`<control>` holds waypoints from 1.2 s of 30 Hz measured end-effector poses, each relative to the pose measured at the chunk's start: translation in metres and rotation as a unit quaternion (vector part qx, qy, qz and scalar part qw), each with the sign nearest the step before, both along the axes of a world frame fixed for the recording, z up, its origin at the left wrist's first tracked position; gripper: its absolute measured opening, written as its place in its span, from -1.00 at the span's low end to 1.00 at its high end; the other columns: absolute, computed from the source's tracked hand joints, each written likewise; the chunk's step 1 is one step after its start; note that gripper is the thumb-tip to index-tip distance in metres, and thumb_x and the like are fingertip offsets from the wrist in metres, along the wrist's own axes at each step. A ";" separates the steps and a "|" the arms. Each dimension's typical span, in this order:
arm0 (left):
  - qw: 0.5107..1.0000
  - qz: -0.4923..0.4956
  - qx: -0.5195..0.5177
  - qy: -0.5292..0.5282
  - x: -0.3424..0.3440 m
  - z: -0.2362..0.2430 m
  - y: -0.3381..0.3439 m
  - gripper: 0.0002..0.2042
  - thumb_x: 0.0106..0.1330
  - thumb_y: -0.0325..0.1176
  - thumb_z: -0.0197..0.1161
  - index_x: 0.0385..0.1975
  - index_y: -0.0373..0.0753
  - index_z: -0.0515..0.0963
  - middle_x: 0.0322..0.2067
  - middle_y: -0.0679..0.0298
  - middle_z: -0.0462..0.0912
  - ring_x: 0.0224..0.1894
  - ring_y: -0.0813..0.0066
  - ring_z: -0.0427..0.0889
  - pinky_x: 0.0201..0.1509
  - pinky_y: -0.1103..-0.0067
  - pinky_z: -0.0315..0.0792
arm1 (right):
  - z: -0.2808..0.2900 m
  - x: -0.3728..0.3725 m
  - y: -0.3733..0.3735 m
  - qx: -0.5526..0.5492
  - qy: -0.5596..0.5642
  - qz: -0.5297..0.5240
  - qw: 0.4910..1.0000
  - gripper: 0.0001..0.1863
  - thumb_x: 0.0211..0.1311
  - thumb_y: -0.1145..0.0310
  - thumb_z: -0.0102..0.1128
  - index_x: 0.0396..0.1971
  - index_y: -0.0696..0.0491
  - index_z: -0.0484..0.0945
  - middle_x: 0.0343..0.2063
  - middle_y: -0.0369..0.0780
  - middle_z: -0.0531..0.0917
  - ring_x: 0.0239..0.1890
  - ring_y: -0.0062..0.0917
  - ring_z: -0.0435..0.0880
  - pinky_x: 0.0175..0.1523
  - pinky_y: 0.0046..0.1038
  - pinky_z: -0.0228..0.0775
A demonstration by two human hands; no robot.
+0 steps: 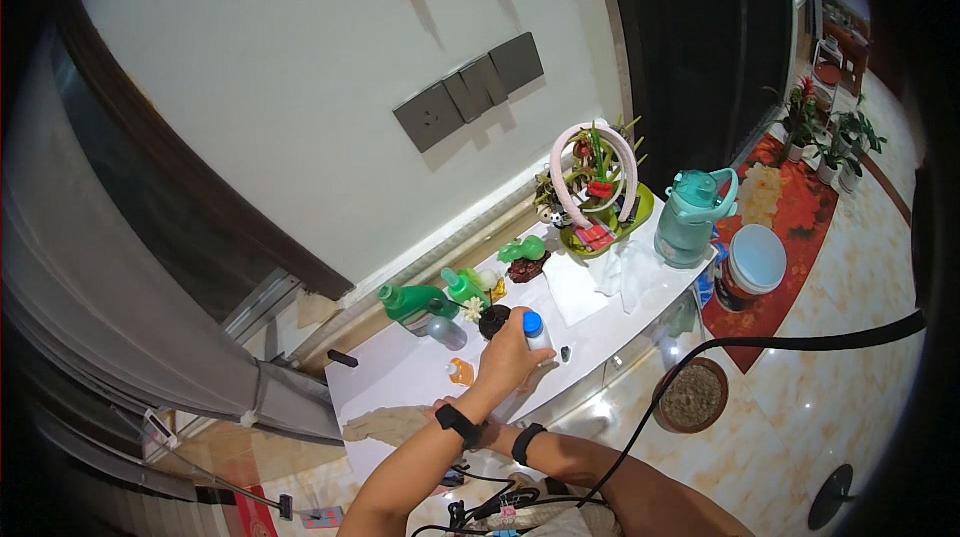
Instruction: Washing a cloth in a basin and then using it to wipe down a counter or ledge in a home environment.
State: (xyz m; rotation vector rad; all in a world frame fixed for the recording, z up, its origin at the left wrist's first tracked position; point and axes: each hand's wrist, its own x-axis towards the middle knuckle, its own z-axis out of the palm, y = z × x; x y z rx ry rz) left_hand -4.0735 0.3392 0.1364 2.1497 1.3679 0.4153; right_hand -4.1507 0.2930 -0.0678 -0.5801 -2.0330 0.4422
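Observation:
My left hand (508,357) is closed around a small white bottle with a blue cap (537,334), above the right part of the white tabletop (375,377). My right arm crosses beneath the left forearm. Little of my right hand (440,407) shows, at the edge of a crumpled beige cloth (385,425); its fingers are mostly hidden, so its grip is unclear. Just beyond the left hand stands a dark round pot (493,321) with a pale flower. An orange-and-white small bottle (460,371) stands left of it. A small dark object (565,353) lies right of the white bottle.
Along the wall stand a green bottle (412,305), a clear bottle (446,333) and a green pump bottle (462,287). White tissues (575,289), a potted arrangement (598,182) and a teal jug (688,222) occupy the right end. A black cable (780,344) crosses in front.

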 end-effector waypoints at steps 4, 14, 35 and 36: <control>1.000 0.009 0.000 0.008 0.002 0.000 -0.004 -0.47 -0.15 -0.33 0.34 -0.16 -0.22 0.24 -0.41 0.04 0.51 -0.33 0.08 0.52 -0.27 0.42 0.39 | -0.004 -0.002 0.001 0.017 0.000 -0.043 0.999 -0.50 -0.09 0.21 -0.04 -0.07 0.08 0.27 -0.36 -0.21 0.34 -0.27 -0.42 0.33 -0.19 -0.40 0.23; 0.958 0.050 -0.036 -0.279 -0.087 0.122 -0.051 -0.37 -0.21 -0.49 0.39 -0.08 -0.26 0.20 -0.09 0.19 0.39 -0.07 0.44 0.39 -0.03 0.53 0.35 | 0.091 0.031 -0.011 -0.168 -0.169 -0.015 0.971 -0.53 -0.06 0.19 0.01 -0.10 0.08 0.33 -0.10 -0.05 0.40 -0.08 -0.24 0.39 0.00 -0.24 0.21; 0.944 0.229 0.085 -0.222 -0.286 -0.016 -0.119 -0.63 0.02 -0.44 0.12 -0.13 -0.34 0.31 -0.23 0.13 0.45 -0.16 0.33 0.43 -0.04 0.55 0.27 | 0.222 -0.051 -0.014 -0.199 0.111 0.074 0.971 -0.85 -0.01 0.43 0.08 -0.42 0.17 0.50 -0.39 -0.19 0.43 -0.30 -0.48 0.43 -0.20 -0.54 0.27; 0.947 0.195 0.069 -0.246 -0.284 -0.016 -0.117 -0.61 0.01 -0.46 0.11 -0.10 -0.34 0.29 -0.20 0.11 0.44 -0.13 0.32 0.42 -0.02 0.55 0.26 | 0.226 -0.059 -0.019 -0.173 0.076 0.089 0.978 -0.85 -0.04 0.45 0.09 -0.43 0.17 0.51 -0.42 -0.20 0.43 -0.31 -0.47 0.42 -0.20 -0.55 0.26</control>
